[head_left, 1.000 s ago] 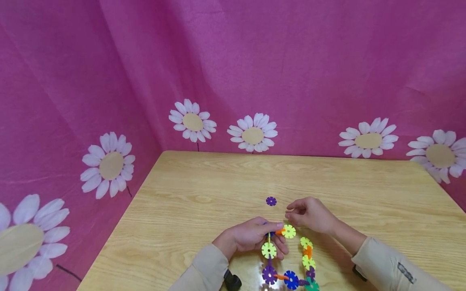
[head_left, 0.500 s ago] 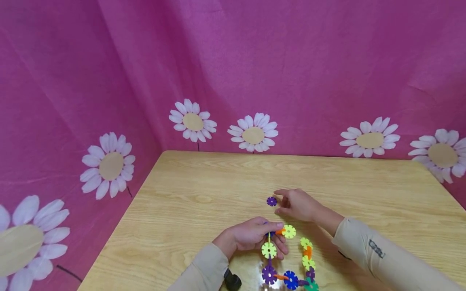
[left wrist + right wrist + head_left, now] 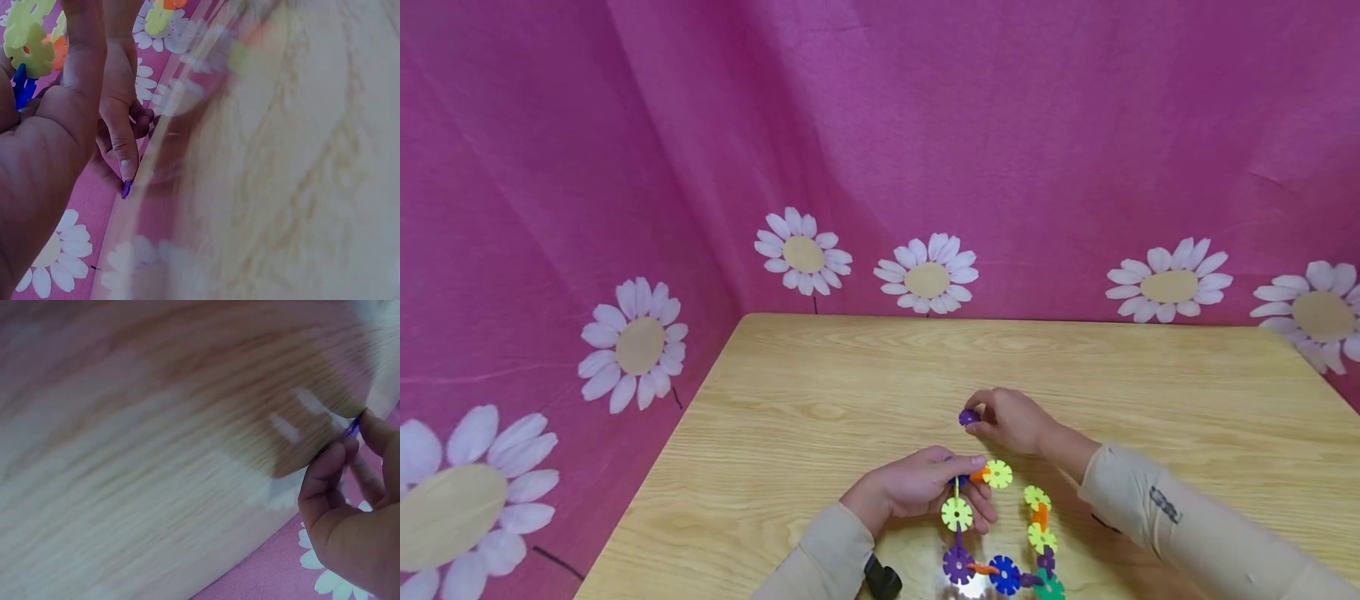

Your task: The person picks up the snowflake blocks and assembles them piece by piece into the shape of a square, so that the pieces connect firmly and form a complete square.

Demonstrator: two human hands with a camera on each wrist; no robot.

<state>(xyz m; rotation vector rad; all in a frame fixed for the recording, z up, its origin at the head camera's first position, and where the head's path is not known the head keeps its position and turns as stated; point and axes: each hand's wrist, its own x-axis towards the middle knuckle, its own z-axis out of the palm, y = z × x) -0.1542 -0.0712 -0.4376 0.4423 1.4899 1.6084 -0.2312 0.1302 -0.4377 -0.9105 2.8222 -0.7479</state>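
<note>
A chain of slotted plastic snowflake discs in yellow, orange, purple, blue and green bends around in front of me. My left hand pinches its upper left corner at a blue disc, thumb on top. From there an orange disc leads to a yellow end disc. At the chain's other end, on the right, is another yellow disc, apart from the first. Beyond the left hand, my right hand pinches a loose purple disc by its edge at the tabletop, between thumb and fingers.
The wooden table has a glossy surface that mirrors hands and discs. Pink cloth printed with white flowers hangs behind and to the left. A black object sits beside the left sleeve at the lower edge.
My right hand has moved left and away from me to the purple disc and now grips it. The left hand and the chain stay nearly in place.
</note>
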